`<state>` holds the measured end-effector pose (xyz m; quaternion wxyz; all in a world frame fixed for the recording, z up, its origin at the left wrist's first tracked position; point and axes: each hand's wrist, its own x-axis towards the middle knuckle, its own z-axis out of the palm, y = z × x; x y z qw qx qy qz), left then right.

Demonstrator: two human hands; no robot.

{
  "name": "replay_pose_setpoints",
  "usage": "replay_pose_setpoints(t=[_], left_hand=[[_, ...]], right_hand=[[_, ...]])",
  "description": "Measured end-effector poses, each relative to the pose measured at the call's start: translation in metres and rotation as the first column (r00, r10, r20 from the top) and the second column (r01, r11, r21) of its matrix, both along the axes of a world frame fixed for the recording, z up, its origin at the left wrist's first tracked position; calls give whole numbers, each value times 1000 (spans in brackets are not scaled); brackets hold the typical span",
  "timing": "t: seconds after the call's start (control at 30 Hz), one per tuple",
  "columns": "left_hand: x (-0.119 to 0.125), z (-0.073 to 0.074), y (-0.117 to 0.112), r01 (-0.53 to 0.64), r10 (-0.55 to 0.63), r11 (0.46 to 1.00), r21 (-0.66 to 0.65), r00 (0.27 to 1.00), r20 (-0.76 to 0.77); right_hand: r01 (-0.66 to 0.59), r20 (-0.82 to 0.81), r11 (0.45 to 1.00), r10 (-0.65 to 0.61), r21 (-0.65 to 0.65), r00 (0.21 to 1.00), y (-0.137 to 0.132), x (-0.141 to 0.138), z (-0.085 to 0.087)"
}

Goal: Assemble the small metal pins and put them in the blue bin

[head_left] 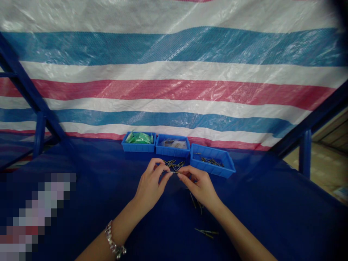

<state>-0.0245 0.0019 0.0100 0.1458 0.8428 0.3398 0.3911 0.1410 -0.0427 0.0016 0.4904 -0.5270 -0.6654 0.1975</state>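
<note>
Nearest: the left wrist has a chunky silver link bracelet (114, 240). Both forearms reach up onto a bench (261, 206) covered in dark blue cloth. A small group of loose metal pins (206, 233) lies low on the cloth, just past the right forearm, and a few more pins (196, 203) lie just below the right hand (199, 186).

The left hand (150, 185) and right hand are close together, fingertips nearly meeting. The left fingers (164, 180) and right fingers (187, 176) are closed in a pinch, and both seem to hold one thin pin (170, 172) lying roughly level between them. The exact grip is small and hard to see.

Just beyond the hands, a loose pile of crossed pins (174, 165) sits on the cloth. Farther on, three blue plastic bins stand in a row: the right bin (212, 162) holds more pins, the middle bin (173, 145) a clear bag (174, 144), the left bin (138, 142) green packets (138, 138).

Behind them hangs a striped tarp (174, 87), with blue steel frame posts (305, 153) at the side.
</note>
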Motion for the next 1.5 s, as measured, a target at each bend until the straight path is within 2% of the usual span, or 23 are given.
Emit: replay_pose_setpoints(t=[0.23,0.4,0.53,0.67,0.8,0.93,1.03,1.1,1.2,1.27,1.37,1.5], left_hand=[[0,-2,2,45,-52,996,-73,994,-95],[-6,-1,10,-23,-14,988,-156,972,-234],[-16,1,24,-44,-36,975,-219,937,-348],[-28,8,31,3,-155,946,-325,882,-444],[-32,12,28,-4,-226,917,-400,819,-527],[-26,10,22,-9,-244,911,-412,794,-557],[-21,7,20,1,-236,919,-395,803,-547],[-18,6,19,18,-217,933,-360,824,-523],[-13,5,16,79,-201,958,-275,871,-449],[-10,5,14,113,-191,970,-214,899,-395],[-8,4,11,140,-183,979,-146,922,-342],[-7,4,9,154,-178,983,-99,934,-311]], right_hand=[[29,7,997,-29,65,1000,-3,-1,4],[198,13,975,-200,99,980,-3,18,12],[406,85,901,-421,153,903,0,44,14],[570,220,798,-603,196,767,3,66,11],[659,285,738,-670,149,686,3,77,5],[682,336,722,-675,118,657,3,81,4],[638,300,757,-646,140,702,4,77,6],[554,261,820,-572,146,778,5,68,7],[319,247,944,-330,85,911,5,44,6],[126,245,992,-126,13,961,4,25,4],[-53,225,996,67,-67,972,1,2,-1],[-99,237,993,113,-71,965,-1,-8,-5]])
